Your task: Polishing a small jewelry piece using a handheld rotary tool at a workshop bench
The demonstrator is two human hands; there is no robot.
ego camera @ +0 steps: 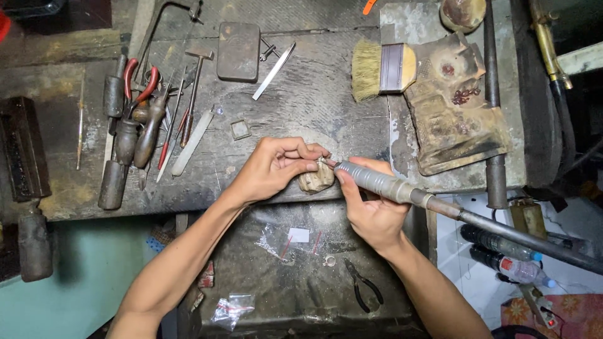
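Far left of the table (301, 107): hand tools in a heap, red-handled pliers (139, 81) among them. Left hand (273, 168) at the front edge, fingers pinching a small metal piece (324, 162) against a worn wooden peg (316, 179). Right hand (370, 210) fingers wrapped around a grey rotary handpiece (377, 181), tip touching the piece. Below in the tray (251, 251): clear bags with red strips (233, 306), white label (298, 235), black pliers (363, 290). Back right: flat brush (383, 68).

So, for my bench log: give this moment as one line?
left hand: pinches small piece on wooden peg | right hand: holds rotary handpiece, tip at piece
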